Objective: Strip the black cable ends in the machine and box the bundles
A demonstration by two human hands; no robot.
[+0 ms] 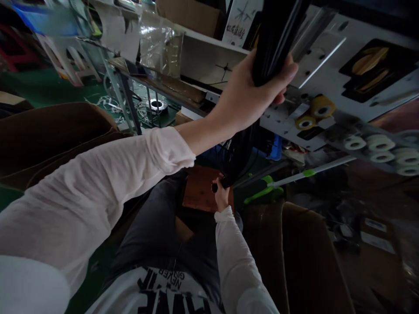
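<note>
A long bundle of black cables (pixel 278 41) runs from the top of the view down toward my lap, in front of a machine panel. My left hand (pixel 244 93) is raised and closed around its upper part, with the thumb along the right side. Much lower, my right hand (pixel 221 196) is closed on the lower end of the same bundle, just above a reddish-brown board (pixel 199 189). Some of the right fingers are hidden behind the cables.
At right, the machine panel (pixel 321 83) carries yellow rollers (pixel 322 107) and several white rolls (pixel 381 144). A pole with green fittings (pixel 307 173) slants below it. A shelf with a cardboard box (pixel 190 17) stands ahead. Brown padding (pixel 55 135) lies left; a carton (pixel 379 257) sits right.
</note>
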